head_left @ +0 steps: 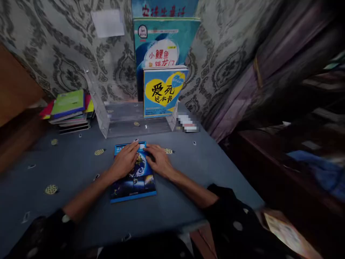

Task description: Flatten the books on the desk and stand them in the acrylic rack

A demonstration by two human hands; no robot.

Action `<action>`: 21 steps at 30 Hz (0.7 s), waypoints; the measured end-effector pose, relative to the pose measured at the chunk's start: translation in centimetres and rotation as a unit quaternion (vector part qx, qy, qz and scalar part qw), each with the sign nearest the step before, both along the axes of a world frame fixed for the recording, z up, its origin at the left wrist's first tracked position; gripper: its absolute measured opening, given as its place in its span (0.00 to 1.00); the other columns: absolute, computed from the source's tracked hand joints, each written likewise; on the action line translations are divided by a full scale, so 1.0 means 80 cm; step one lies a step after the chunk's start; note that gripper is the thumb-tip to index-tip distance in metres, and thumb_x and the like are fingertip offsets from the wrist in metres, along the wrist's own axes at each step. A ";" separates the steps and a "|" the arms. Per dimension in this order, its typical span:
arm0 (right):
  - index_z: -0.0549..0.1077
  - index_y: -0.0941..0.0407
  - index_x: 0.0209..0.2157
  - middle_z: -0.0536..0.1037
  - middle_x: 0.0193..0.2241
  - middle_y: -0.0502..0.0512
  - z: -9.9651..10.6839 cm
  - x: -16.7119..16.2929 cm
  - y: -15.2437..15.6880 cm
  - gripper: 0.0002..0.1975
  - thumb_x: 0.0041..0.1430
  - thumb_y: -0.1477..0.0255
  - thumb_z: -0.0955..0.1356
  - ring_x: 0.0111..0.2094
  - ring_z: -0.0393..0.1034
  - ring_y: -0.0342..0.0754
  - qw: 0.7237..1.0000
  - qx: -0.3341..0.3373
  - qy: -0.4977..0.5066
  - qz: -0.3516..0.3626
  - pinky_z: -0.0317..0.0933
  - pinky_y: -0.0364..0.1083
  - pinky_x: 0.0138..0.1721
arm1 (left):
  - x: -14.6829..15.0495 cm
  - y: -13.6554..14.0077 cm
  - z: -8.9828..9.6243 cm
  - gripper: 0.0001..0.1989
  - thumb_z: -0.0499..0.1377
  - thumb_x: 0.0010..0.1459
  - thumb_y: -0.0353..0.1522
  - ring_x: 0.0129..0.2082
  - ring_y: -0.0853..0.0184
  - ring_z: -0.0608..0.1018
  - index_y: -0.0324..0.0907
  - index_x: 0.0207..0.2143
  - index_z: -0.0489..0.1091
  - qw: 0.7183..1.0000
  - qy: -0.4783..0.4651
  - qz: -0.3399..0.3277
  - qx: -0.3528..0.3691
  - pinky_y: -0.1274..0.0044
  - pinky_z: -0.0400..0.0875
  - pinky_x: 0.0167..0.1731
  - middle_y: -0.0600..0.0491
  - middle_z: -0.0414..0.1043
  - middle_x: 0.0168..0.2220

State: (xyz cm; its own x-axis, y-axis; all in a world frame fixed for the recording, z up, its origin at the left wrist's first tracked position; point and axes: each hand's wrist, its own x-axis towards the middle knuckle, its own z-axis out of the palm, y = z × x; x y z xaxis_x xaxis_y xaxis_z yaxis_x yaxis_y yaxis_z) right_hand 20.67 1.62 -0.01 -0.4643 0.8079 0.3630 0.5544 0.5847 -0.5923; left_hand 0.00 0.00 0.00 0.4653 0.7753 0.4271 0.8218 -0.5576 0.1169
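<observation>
A blue book point(140, 185) with a picture of the Earth on its cover lies closed on the table in front of me. My left hand point(126, 158) rests flat on the cover's upper left part, fingers stretched out toward the top edge. On the upper right edge lies my right hand point(159, 160), its fingers extended and its thumb over the cover. Both hands hide parts of the title and the globe. Neither hand grips the book.
Behind the book stands a clear acrylic rack point(121, 126) holding a blue-and-yellow book point(164, 93), with larger teal books point(164, 36) behind. A pile of books point(70, 108) sits at the left. A blurred white item point(187, 121) lies right of the rack, near a purple curtain point(239, 90).
</observation>
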 end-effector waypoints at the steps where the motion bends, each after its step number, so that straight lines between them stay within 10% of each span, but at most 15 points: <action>1: 0.74 0.60 0.52 0.75 0.55 0.66 -0.001 0.000 0.001 0.19 0.59 0.76 0.66 0.57 0.67 0.58 1.000 0.003 0.001 0.003 0.60 0.59 0.58 | 0.001 0.002 -0.001 0.20 0.47 0.69 0.31 0.61 0.56 0.71 0.33 0.59 0.66 1.000 0.000 -0.006 -0.003 0.64 0.67 0.60 0.40 0.67 0.62; 21: 0.60 0.60 0.62 0.72 0.55 0.67 0.003 -0.013 0.008 0.25 0.62 0.76 0.61 0.57 0.65 0.57 1.000 0.005 -0.025 -0.013 0.60 0.59 0.58 | 0.012 0.024 0.007 0.20 0.48 0.68 0.30 0.60 0.59 0.72 0.37 0.59 0.66 0.997 -0.019 -0.070 -0.026 0.63 0.66 0.60 0.42 0.69 0.60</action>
State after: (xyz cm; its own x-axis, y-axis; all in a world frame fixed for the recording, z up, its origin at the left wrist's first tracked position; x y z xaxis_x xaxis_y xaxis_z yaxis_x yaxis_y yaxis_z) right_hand 19.63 2.27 0.25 -0.4607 0.8160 0.3492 0.5977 0.5761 -0.5575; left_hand 0.92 1.94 0.56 0.5553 0.7248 0.4078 0.7304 -0.6596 0.1776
